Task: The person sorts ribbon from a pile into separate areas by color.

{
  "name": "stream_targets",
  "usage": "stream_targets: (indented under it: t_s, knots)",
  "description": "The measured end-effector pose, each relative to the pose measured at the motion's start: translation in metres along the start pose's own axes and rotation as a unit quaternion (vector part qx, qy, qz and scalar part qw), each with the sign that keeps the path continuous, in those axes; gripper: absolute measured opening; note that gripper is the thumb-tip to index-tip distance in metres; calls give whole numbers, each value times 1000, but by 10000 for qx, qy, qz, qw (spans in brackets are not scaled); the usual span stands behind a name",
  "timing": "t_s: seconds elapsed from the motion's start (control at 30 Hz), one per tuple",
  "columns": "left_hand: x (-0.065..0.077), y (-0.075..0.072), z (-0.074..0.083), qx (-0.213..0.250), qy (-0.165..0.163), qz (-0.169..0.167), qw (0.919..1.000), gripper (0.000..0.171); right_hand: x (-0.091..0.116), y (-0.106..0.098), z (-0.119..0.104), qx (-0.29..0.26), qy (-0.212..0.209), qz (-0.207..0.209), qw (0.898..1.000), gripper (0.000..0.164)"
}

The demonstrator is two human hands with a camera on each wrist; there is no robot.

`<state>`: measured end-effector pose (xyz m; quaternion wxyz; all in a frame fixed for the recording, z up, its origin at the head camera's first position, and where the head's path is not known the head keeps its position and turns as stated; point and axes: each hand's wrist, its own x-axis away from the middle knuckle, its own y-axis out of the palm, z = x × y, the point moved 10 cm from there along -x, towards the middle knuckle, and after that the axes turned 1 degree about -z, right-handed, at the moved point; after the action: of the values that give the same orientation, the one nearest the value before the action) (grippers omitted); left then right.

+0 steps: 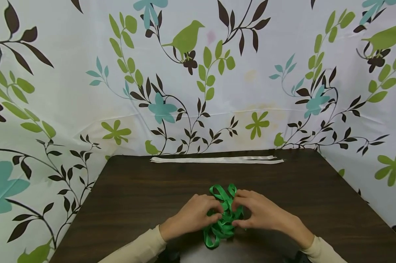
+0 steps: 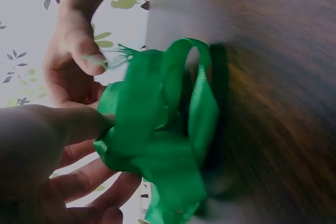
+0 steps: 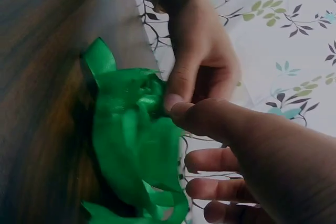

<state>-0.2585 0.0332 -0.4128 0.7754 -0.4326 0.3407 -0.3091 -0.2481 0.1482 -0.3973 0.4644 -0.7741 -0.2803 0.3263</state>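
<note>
Ribbon: I have a loose, looped heap of shiny green ribbon (image 1: 225,227) between the two hands, at the near middle of the dark brown wood-grain table (image 1: 145,182).
Left hand: On my feeds the left hand (image 1: 198,213) grips the ribbon; its thumb (image 2: 84,124) presses the edge and other fingers lie behind the folds.
Right hand: The right hand (image 1: 261,211) bends in from the other side, thumb at the ribbon's edge, the lower fingers clear of it. I cannot tell whether thumb and forefinger pinch it, since the forefinger's tip is hidden.
Loose end: A tuft of frayed green threads (image 2: 123,51) sticks out beside the right thumb.
Handling: I judge the ribbon very light, limp and rather slippery, with folds that could slide over each other and loops that could snag or tighten.
Best hold: I would pinch a flat stretch across its full width or one outer loop, and avoid pulling by the frayed threads, which look likely to unravel.
Far edge: Long, flat white strips (image 1: 211,160) lie well apart from the ribbon.
</note>
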Motion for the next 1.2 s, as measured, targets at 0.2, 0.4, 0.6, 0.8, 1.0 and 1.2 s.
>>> stream_targets:
  t_s: [0.2, 0.4, 0.6, 0.8, 1.0, 1.2]
  knots:
    - [3, -18, 5, 1072, -280, -68, 9938, 7, -4, 5, -5, -809, -236, -6, 9964, 15]
    - [10, -45, 18, 1570, -97, 72, 9875, 8, -8, -10, -13, -2049, -678, 15, 9764, 10]
    - [19, -71, 22, 1897, -127, 269, 9814, 5, -10, -25, -15, -2333, -691, -109, 9699, 15]
    - [31, -98, 15, 2065, -248, 571, 9765, 5, -13, -39, -16, -2940, -740, -295, 9525, 16]
    - [45, -124, -2, 1992, -597, 839, 9745, 5, -11, -59, -16, -2809, -891, -173, 9554, 21]
    - [59, -148, -13, 2027, -863, 1018, 9701, 7, -7, -72, -8, -2246, -564, -21, 9728, 21]
